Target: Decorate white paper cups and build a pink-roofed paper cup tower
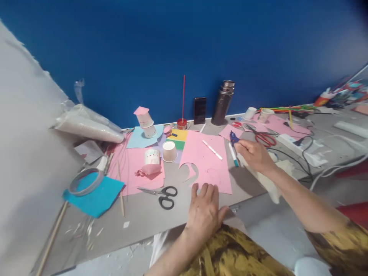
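My left hand (203, 209) lies palm down at the table's front edge, fingers stretched onto the lower edge of a pink paper sheet (211, 157). The sheet has a curved cut-out on its left side and a white marker (212, 149) on top. My right hand (255, 155) is closed around a small blue glue gun (234, 137), mostly hidden by the fingers. Beneath it lies a marker with a teal cap (233, 155). Black-handled scissors (165, 196) rest left of my left hand. Paper cups (169, 151) stand beyond them, one pair stacked under a pink cone roof (142, 110).
A dark flask (223, 103), a phone (200, 110) and a red stick in a round base (182, 123) stand along the blue wall. Red-handled scissors (264, 138), a power strip (299, 147) and cables lie at right. Tape roll (86, 189) and blue felt (100, 197) lie left.
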